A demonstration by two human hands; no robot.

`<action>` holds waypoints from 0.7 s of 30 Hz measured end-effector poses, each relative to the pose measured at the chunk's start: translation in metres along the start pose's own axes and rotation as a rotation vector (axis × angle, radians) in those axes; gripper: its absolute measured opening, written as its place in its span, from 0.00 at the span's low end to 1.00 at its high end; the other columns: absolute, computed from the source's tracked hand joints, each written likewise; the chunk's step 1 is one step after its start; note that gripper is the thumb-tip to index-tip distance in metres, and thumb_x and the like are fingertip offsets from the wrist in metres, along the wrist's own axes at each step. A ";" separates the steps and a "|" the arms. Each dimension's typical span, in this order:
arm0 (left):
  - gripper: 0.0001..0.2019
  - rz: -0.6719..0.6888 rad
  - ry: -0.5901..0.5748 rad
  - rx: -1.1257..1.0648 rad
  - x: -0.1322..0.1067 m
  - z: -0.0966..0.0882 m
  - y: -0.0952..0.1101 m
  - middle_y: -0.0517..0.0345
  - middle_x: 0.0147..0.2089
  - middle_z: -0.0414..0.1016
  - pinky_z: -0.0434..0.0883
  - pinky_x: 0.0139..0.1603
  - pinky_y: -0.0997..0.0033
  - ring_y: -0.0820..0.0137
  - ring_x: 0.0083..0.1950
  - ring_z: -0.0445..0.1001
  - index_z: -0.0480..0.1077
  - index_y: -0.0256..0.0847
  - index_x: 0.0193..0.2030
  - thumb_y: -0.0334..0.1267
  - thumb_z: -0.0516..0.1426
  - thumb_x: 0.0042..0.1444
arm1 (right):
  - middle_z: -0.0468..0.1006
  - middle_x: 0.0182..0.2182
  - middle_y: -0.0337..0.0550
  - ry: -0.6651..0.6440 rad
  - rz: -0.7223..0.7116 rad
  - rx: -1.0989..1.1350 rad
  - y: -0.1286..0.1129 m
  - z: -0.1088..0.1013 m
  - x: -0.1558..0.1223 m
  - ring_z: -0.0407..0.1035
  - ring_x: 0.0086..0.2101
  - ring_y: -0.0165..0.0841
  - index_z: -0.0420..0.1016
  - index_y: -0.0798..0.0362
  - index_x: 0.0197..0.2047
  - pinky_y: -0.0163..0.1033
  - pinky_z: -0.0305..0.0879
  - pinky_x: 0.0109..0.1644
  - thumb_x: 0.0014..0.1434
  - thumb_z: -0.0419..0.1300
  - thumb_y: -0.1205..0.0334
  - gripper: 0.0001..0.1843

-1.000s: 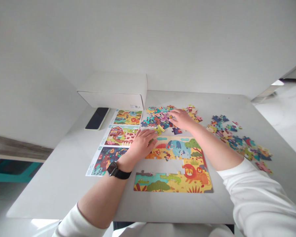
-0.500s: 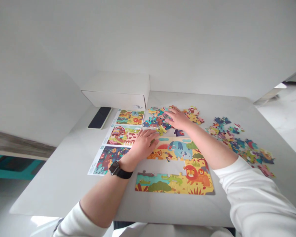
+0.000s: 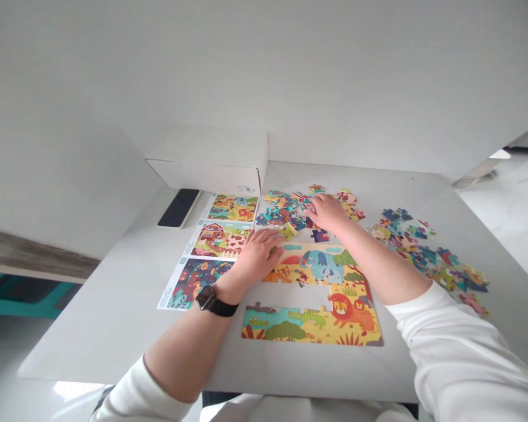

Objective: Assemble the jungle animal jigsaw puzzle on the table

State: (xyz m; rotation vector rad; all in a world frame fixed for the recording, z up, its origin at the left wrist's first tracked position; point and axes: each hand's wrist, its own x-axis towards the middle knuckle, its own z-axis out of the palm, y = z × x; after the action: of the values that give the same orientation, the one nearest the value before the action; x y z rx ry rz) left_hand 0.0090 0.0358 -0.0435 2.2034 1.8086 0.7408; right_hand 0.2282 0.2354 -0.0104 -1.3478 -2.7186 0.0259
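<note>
A partly joined jigsaw puzzle (image 3: 290, 332) with lions, elephants and crocodiles lies in front of me, a gap running through its middle and left. My left hand (image 3: 259, 253) rests at its upper left edge, open, fingers stretched out flat and partly over the picture sheet. Over the back pile of loose puzzle pieces (image 3: 281, 211) is my right hand (image 3: 328, 213), its fingers apart and slightly bent, touching pieces. I see no piece lifted in it; its fingertips partly hide those beneath. A yellow-green piece (image 3: 288, 232) sits between the two hands.
The picture sheet (image 3: 169, 286) shows three finished scenes at the left. Beyond it lie a phone (image 3: 179, 207) and a white box (image 3: 202, 174) against the wall. More loose pieces (image 3: 426, 258) spread on the right of the white table (image 3: 114, 328).
My right hand has shifted a little to the right over the pile, its fingers drawn in more. A piece behind it has come into fuller view. My left hand stays in place.
</note>
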 end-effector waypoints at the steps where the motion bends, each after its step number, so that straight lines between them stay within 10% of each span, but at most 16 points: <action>1: 0.17 -0.001 0.007 -0.002 0.000 0.000 0.000 0.49 0.69 0.78 0.65 0.77 0.40 0.54 0.72 0.73 0.78 0.48 0.64 0.42 0.56 0.74 | 0.77 0.67 0.59 0.014 -0.029 0.020 -0.002 0.001 0.001 0.70 0.66 0.56 0.78 0.53 0.68 0.59 0.66 0.71 0.76 0.56 0.50 0.25; 12: 0.16 0.015 0.042 0.004 -0.001 -0.003 0.003 0.49 0.68 0.79 0.66 0.76 0.41 0.54 0.70 0.75 0.79 0.48 0.63 0.41 0.56 0.74 | 0.71 0.73 0.47 -0.085 -0.205 0.105 -0.041 0.014 0.036 0.65 0.71 0.48 0.73 0.35 0.76 0.55 0.63 0.75 0.70 0.54 0.72 0.37; 21: 0.17 0.011 0.049 0.006 -0.001 0.000 0.001 0.48 0.68 0.79 0.66 0.76 0.40 0.54 0.70 0.75 0.78 0.48 0.64 0.41 0.55 0.74 | 0.70 0.75 0.49 -0.096 -0.150 0.089 -0.003 0.012 0.030 0.64 0.73 0.46 0.73 0.48 0.76 0.53 0.59 0.77 0.67 0.54 0.74 0.37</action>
State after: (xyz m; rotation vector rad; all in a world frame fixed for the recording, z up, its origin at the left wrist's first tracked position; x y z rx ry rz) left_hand 0.0100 0.0349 -0.0434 2.2194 1.8251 0.7994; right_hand 0.2070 0.2577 -0.0201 -1.1445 -2.8518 0.2019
